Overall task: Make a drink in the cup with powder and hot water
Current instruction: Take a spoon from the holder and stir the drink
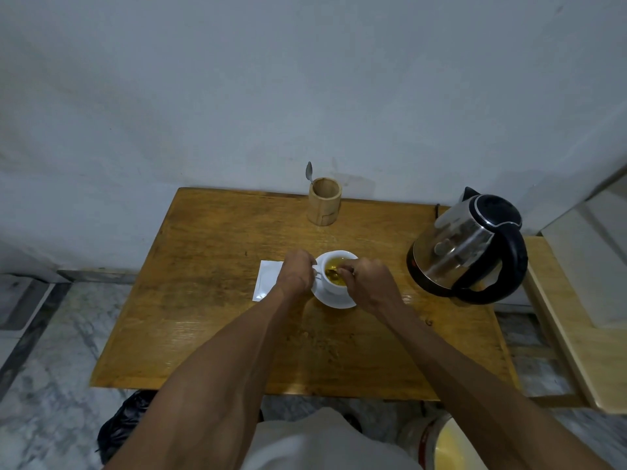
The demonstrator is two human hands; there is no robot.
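A white cup [334, 285] stands on a white saucer [334, 301] in the middle of the wooden table [220, 317]. Yellow liquid fills the cup. My left hand [298, 273] grips the cup's handle on its left side. My right hand [368, 283] pinches a metal spoon [331, 274] whose bowl dips into the liquid. A white powder sachet [266, 280] lies flat just left of the saucer, partly under my left hand. A steel electric kettle [466, 245] with a black handle sits to the right.
A wooden holder [324, 205] with another spoon [309, 172] stands at the table's back edge by the wall. A light wooden board [576, 334] adjoins the table on the right. A black bag [125, 425] and a bucket [437, 442] sit on the floor.
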